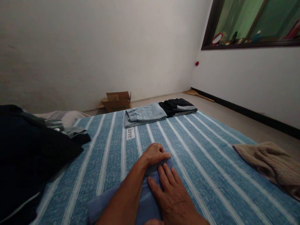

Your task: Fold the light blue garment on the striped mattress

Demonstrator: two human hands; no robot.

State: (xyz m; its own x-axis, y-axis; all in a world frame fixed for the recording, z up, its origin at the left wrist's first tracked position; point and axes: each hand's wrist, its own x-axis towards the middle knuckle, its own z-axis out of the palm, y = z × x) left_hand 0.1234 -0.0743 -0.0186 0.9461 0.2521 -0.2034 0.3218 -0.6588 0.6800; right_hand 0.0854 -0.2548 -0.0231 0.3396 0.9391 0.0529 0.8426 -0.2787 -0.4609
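Note:
A plain blue-violet garment (148,204) lies partly folded on the striped bedspread (117,150); my forearms cover much of it, and its kind cannot be made out. At its far edge, my left hand (155,153) is closed, its fingers curled down and holding the cloth. Just nearer to me, my right hand (172,195) rests flat on the garment with fingers stretched out. Beyond both hands, at the bed's far edge, lie folded light-blue pants (147,113) with an elastic gathered end. Beside them is a folded black and grey garment (178,107).
A heap of dark clothes (35,156) fills the left side. A brown knitted cloth (269,159) lies at the bed's right edge. An open cardboard box (117,101) stands on the floor beyond the bed. A wooden-handled item (199,94) lies by the right wall.

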